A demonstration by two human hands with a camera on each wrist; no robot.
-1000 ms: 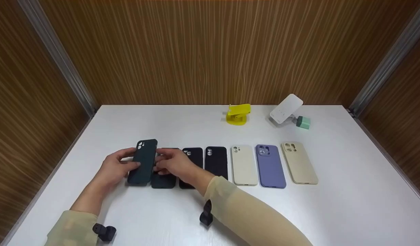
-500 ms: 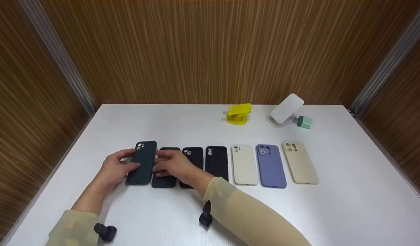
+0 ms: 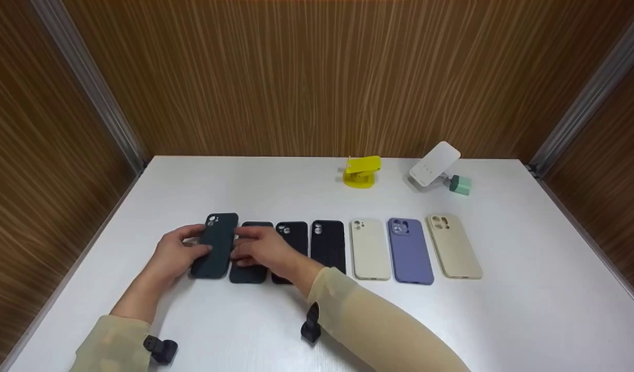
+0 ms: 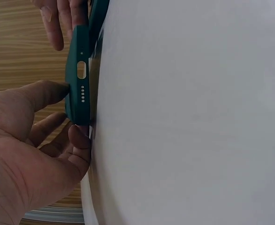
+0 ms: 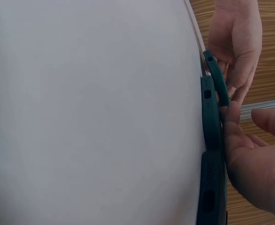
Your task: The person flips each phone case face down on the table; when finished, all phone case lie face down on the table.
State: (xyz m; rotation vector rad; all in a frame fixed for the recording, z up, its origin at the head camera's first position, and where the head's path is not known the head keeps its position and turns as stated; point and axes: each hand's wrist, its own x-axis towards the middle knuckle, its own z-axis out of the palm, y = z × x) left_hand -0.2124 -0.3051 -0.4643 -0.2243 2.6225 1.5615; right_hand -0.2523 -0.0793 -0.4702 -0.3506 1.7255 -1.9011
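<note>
A dark green phone case (image 3: 217,243) is at the left end of a row of cases, camera cutouts at its far end. My left hand (image 3: 173,254) pinches its left side, thumb on the back and fingers at the edge; the left wrist view shows the case's bottom end (image 4: 81,75) with its port slot. The fingers of my right hand (image 3: 265,250) touch its right edge, and the thumb stands apart in the right wrist view. Under that hand lies a second dark green case (image 3: 250,275), partly hidden. Two black cases (image 3: 296,235) (image 3: 327,243) follow, one partly covered by my right wrist.
Farther right in the row lie a cream case (image 3: 370,250), a purple case (image 3: 411,253) and a beige case (image 3: 454,248). Behind them stand a yellow phone stand (image 3: 361,173) and a white stand (image 3: 434,164) with a mint-green block (image 3: 460,184). Wood-grain panels enclose the white table (image 3: 234,330).
The far end of the dark green case has come down slightly toward the table. Both hands stay at its sides, nearly unmoved.
</note>
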